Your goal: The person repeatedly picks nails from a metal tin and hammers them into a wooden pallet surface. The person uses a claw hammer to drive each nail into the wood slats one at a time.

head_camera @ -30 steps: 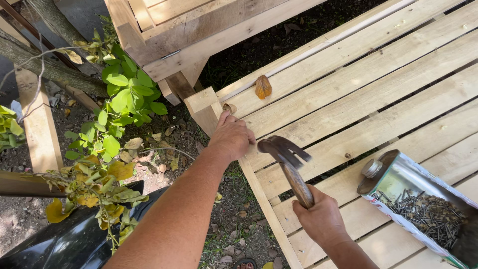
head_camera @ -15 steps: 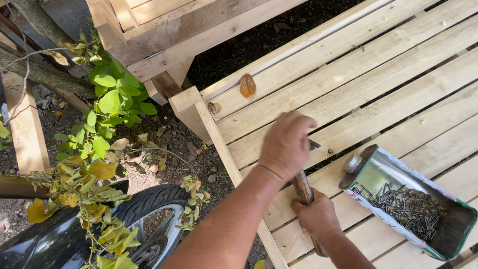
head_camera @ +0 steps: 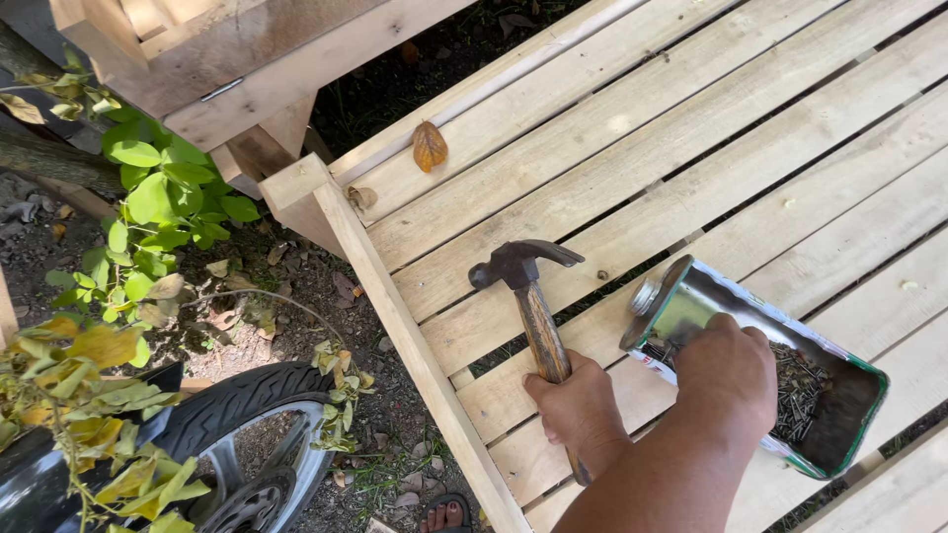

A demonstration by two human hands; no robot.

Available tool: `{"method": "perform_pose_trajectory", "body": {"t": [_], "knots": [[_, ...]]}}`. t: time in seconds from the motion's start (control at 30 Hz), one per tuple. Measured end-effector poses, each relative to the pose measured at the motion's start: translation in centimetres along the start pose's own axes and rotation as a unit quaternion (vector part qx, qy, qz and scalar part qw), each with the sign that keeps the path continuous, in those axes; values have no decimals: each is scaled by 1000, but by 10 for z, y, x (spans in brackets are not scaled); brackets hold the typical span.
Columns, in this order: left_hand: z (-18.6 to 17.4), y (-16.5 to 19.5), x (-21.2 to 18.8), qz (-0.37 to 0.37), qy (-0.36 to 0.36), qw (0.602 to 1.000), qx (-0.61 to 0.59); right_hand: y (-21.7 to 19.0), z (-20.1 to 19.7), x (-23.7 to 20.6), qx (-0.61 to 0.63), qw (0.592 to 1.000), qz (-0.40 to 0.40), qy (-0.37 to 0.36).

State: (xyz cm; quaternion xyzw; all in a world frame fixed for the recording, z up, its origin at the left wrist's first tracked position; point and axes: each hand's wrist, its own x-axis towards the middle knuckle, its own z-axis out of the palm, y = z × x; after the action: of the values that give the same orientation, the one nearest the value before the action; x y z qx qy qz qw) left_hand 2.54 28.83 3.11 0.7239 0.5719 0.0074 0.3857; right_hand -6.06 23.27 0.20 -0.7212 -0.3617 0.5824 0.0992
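Hammer (head_camera: 528, 296) is gripped low on its handle by the right hand (head_camera: 578, 410), head raised clear. Left hand (head_camera: 726, 370), fingers curled, reaches into the tin (head_camera: 849, 415) of nails (head_camera: 795, 395) alongside.

A single camera sat on the person's head and looked steeply down, close over a slatted wooden platform (head_camera: 691, 168) that ran across the right and upper parts of the view. Both hands came in from the bottom edge, near the lens. On the left the view dropped past the platform's edge to bare ground, green leaves (head_camera: 158, 207) and a tyre (head_camera: 237, 405). No second view shared the scene.
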Motion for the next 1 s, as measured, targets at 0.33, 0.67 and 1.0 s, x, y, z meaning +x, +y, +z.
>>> {"method": "perform_pose_trajectory", "body": {"t": [0.33,0.67,1.0], "knots": [[24,-6,6,70,-1,997,-27,-5,-5,-1,50,997,3,-50],[20,-5,-3,148,110,981,-66,-4,-5,2,57,997,23,-46],[19,-13,-4,102,14,991,-87,-4,-5,4,52,997,37,-44]]}}
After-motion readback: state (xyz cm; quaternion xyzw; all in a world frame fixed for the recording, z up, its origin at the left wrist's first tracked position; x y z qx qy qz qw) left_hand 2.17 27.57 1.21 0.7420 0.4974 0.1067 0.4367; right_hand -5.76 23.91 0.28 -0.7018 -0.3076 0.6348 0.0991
